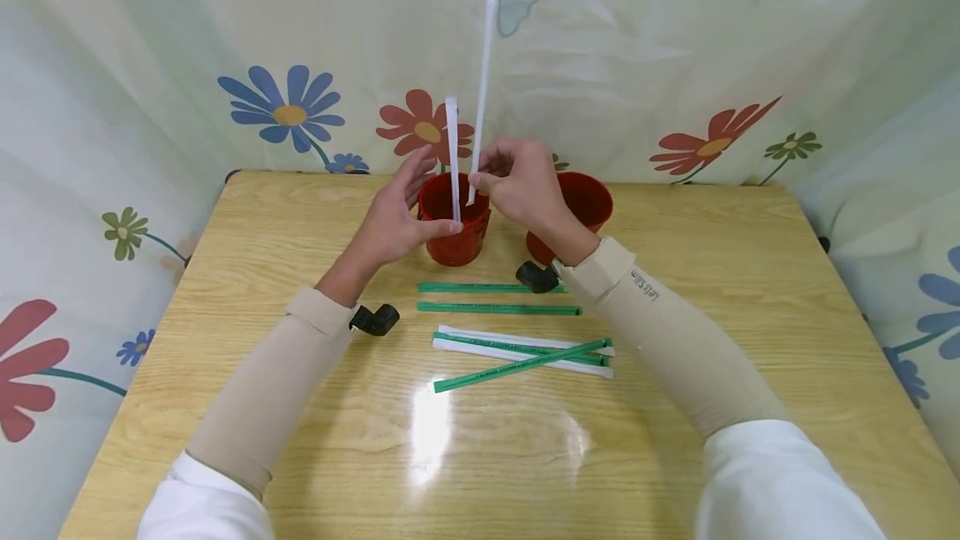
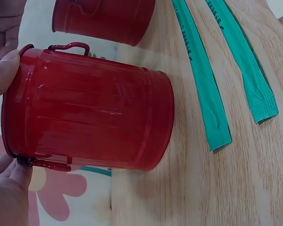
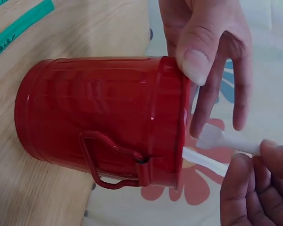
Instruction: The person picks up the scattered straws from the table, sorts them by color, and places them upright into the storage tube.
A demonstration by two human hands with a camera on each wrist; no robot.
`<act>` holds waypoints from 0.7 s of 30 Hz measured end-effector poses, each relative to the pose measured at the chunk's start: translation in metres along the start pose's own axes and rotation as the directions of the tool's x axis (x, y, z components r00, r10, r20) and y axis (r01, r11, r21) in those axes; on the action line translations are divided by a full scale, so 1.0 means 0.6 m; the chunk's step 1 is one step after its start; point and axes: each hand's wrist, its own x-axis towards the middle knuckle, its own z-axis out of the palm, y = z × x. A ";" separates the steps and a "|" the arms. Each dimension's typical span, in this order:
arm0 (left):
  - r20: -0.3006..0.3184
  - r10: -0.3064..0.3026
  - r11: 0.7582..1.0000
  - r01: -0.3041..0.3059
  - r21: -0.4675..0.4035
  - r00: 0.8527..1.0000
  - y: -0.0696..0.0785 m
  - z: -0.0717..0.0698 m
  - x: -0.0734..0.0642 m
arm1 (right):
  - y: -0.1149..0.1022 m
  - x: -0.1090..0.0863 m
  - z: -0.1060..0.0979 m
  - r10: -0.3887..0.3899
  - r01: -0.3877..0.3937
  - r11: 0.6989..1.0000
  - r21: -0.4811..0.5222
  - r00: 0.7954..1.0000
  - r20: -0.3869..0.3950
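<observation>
My right hand (image 1: pixel 527 184) pinches a white paper-wrapped straw (image 1: pixel 486 57) near its lower end, which hangs at the mouth of the left red bucket (image 1: pixel 456 247). A second white-wrapped straw (image 1: pixel 452 136) stands upright inside that bucket. In the right wrist view, the held straw's flat end (image 3: pixel 211 136) is just outside the rim. My left hand (image 1: pixel 395 219) holds the bucket by its rim, thumb on the near side and fingers around the left side. To the right, another red bucket (image 1: pixel 588 200) is partly hidden behind my right hand and wrist.
Two green-wrapped straws (image 1: pixel 495 308) lie side by side in front of the buckets. Nearer to me, green and white wrapped straws overlap, a green one (image 1: pixel 517 367) slanting across the top. A patterned curtain (image 1: pixel 622 48) hangs behind the wooden table (image 1: pixel 300 457).
</observation>
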 end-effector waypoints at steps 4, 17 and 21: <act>-0.001 -0.004 1.000 0.004 0.001 1.000 -0.002 0.000 -0.001 | 0.004 0.002 0.003 0.043 -0.042 0.999 -0.023 0.999 0.027; 0.012 -0.034 0.999 0.034 0.001 0.999 -0.002 0.002 -0.006 | 0.007 -0.009 -0.003 0.154 -0.147 0.984 -0.101 0.986 0.065; 0.001 -0.010 1.000 0.010 0.014 1.000 0.001 -0.002 -0.003 | 0.007 -0.018 -0.013 0.145 -0.138 0.986 -0.095 0.988 0.062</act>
